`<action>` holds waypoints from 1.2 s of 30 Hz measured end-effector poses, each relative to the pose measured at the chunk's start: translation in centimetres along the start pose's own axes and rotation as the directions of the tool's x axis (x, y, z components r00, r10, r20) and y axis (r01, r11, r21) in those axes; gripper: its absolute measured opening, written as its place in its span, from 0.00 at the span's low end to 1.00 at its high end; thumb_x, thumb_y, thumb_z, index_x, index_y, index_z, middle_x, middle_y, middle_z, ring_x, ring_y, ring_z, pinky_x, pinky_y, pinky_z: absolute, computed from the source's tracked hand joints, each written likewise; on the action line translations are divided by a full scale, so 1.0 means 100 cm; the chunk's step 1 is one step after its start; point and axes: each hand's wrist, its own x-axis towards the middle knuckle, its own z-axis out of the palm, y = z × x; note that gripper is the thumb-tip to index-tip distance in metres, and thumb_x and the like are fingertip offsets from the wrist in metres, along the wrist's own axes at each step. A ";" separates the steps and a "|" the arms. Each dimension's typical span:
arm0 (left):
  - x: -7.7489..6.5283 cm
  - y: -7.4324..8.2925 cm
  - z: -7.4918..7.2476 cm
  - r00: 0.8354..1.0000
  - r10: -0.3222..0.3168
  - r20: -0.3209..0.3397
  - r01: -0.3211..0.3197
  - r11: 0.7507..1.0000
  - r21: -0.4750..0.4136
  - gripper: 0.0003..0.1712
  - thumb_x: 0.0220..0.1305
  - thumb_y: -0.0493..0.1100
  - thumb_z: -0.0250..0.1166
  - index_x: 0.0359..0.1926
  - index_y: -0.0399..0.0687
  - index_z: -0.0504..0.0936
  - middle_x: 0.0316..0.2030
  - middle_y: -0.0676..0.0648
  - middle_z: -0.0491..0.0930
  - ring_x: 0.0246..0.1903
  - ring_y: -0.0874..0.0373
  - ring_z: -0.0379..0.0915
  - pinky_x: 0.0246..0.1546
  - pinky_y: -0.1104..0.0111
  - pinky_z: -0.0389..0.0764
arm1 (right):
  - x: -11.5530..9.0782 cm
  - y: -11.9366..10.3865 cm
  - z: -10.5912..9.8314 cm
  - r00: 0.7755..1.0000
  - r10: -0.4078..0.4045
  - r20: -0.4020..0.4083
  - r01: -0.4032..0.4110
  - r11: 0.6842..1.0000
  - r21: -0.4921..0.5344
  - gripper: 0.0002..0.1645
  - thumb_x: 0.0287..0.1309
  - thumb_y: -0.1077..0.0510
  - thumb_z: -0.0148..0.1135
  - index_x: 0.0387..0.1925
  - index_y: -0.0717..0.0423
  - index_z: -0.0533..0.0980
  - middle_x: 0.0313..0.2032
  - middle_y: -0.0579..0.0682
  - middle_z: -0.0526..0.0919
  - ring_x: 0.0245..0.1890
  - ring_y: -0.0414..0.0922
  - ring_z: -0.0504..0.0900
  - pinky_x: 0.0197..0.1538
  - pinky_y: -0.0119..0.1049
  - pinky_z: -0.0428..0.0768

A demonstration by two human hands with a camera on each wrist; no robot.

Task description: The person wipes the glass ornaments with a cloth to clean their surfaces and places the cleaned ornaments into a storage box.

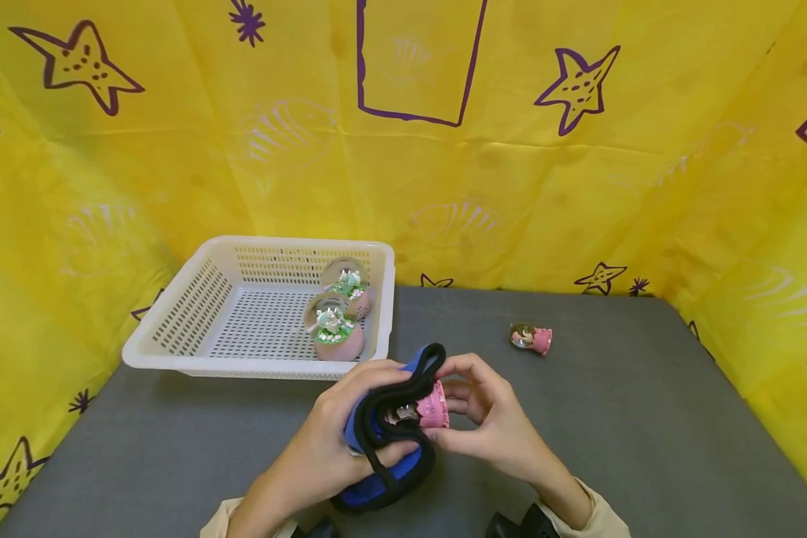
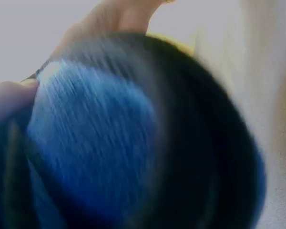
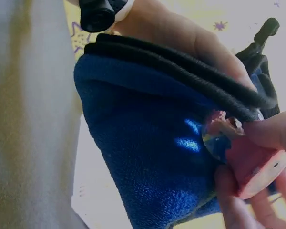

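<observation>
My left hand (image 1: 326, 430) grips a folded blue cloth with black edging (image 1: 370, 489). The cloth bends around the clear dome of a small snow globe with a pink base (image 1: 433, 407). My right hand (image 1: 494, 418) pinches that base between thumb and fingers. In the right wrist view, the globe's pink base (image 3: 250, 164) tilts away from the blue fabric (image 3: 138, 133), its dome against it. Blurred blue cloth (image 2: 90, 138) fills most of the left wrist view. What figure sits inside the held dome is hard to make out.
A white perforated basket (image 1: 175, 362) stands at the back left. In its right side are two larger globes, a nearer one (image 1: 338, 344) and a farther one (image 1: 358, 299). Another small pink-based snow globe (image 1: 541, 341) lies on its side on the grey table (image 1: 619, 418). Yellow patterned fabric (image 1: 511, 179) surrounds the table.
</observation>
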 end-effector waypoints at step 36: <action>0.001 0.003 0.000 0.996 0.034 -0.087 -0.038 0.998 -0.051 0.33 0.50 0.38 0.78 0.58 0.46 0.77 0.54 0.44 0.79 0.54 0.56 0.77 0.60 0.71 0.75 | 0.001 -0.001 -0.006 0.997 -0.062 -0.041 0.055 0.985 -0.164 0.37 0.38 0.78 0.75 0.54 0.67 0.72 0.49 0.49 0.81 0.43 0.37 0.86 0.44 0.36 0.86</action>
